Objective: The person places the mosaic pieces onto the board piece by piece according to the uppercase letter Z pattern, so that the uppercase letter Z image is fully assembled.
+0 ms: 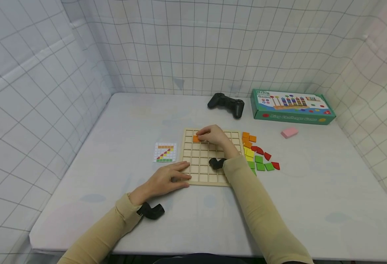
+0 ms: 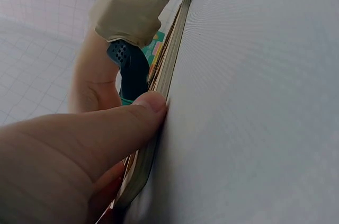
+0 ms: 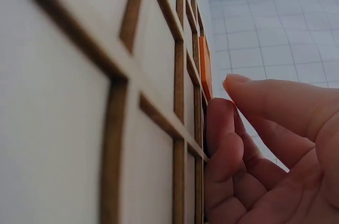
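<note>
A wooden grid board (image 1: 195,161) lies flat on the table. My left hand (image 1: 161,180) rests at its near left corner, fingers extended over the edge; in the left wrist view the thumb (image 2: 151,102) touches the board's side. Over the board's far left part reaches my right hand (image 1: 214,135), fingertips beside an orange square tile (image 1: 196,139) on the grid. The right wrist view shows this orange tile (image 3: 205,65) against the board, with the thumb (image 3: 238,79) apart from it and the other fingers loosely bent. A pattern card (image 1: 165,152) lies left of the board.
Right of the board lie orange tiles (image 1: 252,138), yellow tiles (image 1: 249,152), green tiles (image 1: 260,167) and red pieces (image 1: 267,156). Farther back are a black game controller (image 1: 226,104), a green game box (image 1: 292,107) and a pink block (image 1: 289,132).
</note>
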Demonstrator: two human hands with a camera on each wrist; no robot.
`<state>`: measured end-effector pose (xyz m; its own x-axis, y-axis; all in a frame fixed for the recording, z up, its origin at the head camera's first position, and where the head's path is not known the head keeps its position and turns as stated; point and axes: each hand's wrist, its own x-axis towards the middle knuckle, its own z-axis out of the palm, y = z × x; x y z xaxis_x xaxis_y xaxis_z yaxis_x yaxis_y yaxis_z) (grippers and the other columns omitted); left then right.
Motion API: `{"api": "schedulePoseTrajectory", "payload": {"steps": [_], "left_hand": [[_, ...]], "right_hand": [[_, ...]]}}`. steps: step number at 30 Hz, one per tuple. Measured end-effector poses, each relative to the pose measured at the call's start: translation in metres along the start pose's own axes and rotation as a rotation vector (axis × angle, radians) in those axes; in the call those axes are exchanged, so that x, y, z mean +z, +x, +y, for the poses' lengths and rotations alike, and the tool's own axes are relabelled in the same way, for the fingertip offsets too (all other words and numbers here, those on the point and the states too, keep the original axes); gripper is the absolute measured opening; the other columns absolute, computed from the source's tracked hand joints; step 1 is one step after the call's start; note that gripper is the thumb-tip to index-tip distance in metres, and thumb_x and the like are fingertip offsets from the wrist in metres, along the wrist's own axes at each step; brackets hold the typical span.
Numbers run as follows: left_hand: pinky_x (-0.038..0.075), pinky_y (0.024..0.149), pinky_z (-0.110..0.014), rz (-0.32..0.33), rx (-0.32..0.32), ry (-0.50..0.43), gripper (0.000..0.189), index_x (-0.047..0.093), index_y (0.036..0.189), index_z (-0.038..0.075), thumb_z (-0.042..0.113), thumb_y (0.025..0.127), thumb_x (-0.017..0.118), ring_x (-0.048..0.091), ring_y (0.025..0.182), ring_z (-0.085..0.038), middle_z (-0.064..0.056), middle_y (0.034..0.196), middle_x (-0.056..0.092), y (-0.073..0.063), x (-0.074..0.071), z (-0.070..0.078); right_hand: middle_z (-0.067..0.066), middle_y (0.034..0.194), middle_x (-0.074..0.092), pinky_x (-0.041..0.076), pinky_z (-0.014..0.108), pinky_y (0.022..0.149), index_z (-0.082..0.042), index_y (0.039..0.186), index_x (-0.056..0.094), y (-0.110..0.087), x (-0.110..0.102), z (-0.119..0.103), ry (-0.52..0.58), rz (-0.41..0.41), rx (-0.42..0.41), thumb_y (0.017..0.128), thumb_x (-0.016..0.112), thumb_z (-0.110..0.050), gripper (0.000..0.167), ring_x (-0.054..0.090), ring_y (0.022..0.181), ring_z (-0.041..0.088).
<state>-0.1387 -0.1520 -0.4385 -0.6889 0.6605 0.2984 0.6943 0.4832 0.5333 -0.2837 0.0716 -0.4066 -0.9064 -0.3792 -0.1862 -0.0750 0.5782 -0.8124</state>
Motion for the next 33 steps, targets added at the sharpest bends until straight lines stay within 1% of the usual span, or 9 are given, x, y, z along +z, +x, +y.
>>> {"api": "schedulePoseTrajectory", "payload": {"steps": [4,12,16,18,22,26,29,33], "left_hand": [[0.036,0.107,-0.043,0.002,0.009,0.003,0.027,0.074,0.106,0.01,0.025,0.083,0.074,0.043,0.129,-0.028,-0.016,0.134,0.051,0.0,0.0,0.0],[0.035,0.107,-0.043,-0.005,-0.001,-0.001,0.028,0.074,0.106,0.01,0.026,0.083,0.073,0.042,0.129,-0.028,-0.016,0.135,0.05,0.0,0.0,0.0],[0.034,0.108,-0.043,-0.006,-0.01,-0.003,0.028,0.073,0.107,0.01,0.026,0.083,0.073,0.041,0.13,-0.028,-0.016,0.135,0.05,0.0,0.0,0.001],[0.033,0.108,-0.043,-0.009,-0.012,-0.002,0.028,0.073,0.107,0.01,0.026,0.083,0.073,0.041,0.13,-0.028,-0.016,0.136,0.05,0.0,0.0,0.001],[0.033,0.109,-0.042,-0.012,-0.013,-0.003,0.028,0.073,0.107,0.01,0.026,0.084,0.073,0.041,0.13,-0.028,-0.016,0.136,0.05,0.0,0.001,0.001],[0.032,0.109,-0.041,-0.018,-0.02,-0.01,0.028,0.073,0.107,0.01,0.026,0.084,0.072,0.04,0.131,-0.028,-0.016,0.136,0.049,0.0,0.0,0.001],[0.032,0.109,-0.042,-0.022,-0.023,-0.011,0.029,0.073,0.108,0.01,0.027,0.085,0.071,0.039,0.131,-0.028,-0.016,0.136,0.049,0.0,-0.001,0.002],[0.032,0.109,-0.042,-0.022,-0.025,-0.009,0.029,0.073,0.108,0.01,0.027,0.085,0.071,0.039,0.131,-0.028,-0.016,0.137,0.049,0.0,-0.001,0.003]], "right_hand": [[0.009,0.116,0.062,0.051,0.034,0.081,-0.011,0.119,0.066,-0.005,-0.003,0.001,0.033,-0.003,-0.016,0.092,0.062,-0.021,0.029,0.059,0.098,0.023],[0.01,0.119,0.06,0.052,0.036,0.08,-0.01,0.123,0.063,-0.021,-0.017,0.008,0.14,0.054,-0.066,0.092,0.063,-0.022,0.034,0.057,0.1,0.025],[0.012,0.118,0.061,0.051,0.039,0.085,-0.008,0.125,0.061,-0.029,-0.029,0.01,0.161,0.098,-0.103,0.092,0.062,-0.025,0.036,0.057,0.101,0.026],[0.014,0.118,0.061,0.05,0.042,0.089,-0.006,0.127,0.059,-0.034,-0.037,0.011,0.193,0.122,-0.117,0.093,0.061,-0.024,0.038,0.057,0.103,0.028],[0.015,0.12,0.059,0.046,0.046,0.094,-0.005,0.129,0.057,-0.045,-0.053,0.015,0.247,0.176,-0.102,0.093,0.06,-0.025,0.041,0.055,0.105,0.029],[0.015,0.126,0.056,0.042,0.045,0.1,-0.004,0.131,0.054,-0.054,-0.066,0.02,0.309,0.22,-0.064,0.094,0.06,-0.026,0.044,0.053,0.109,0.029],[0.015,0.127,0.055,0.04,0.043,0.102,-0.004,0.133,0.053,-0.058,-0.074,0.025,0.326,0.26,-0.031,0.094,0.059,-0.029,0.047,0.053,0.111,0.028],[0.014,0.128,0.055,0.04,0.041,0.104,-0.007,0.134,0.052,-0.063,-0.083,0.032,0.317,0.311,0.016,0.093,0.059,-0.033,0.049,0.053,0.112,0.028]]}}
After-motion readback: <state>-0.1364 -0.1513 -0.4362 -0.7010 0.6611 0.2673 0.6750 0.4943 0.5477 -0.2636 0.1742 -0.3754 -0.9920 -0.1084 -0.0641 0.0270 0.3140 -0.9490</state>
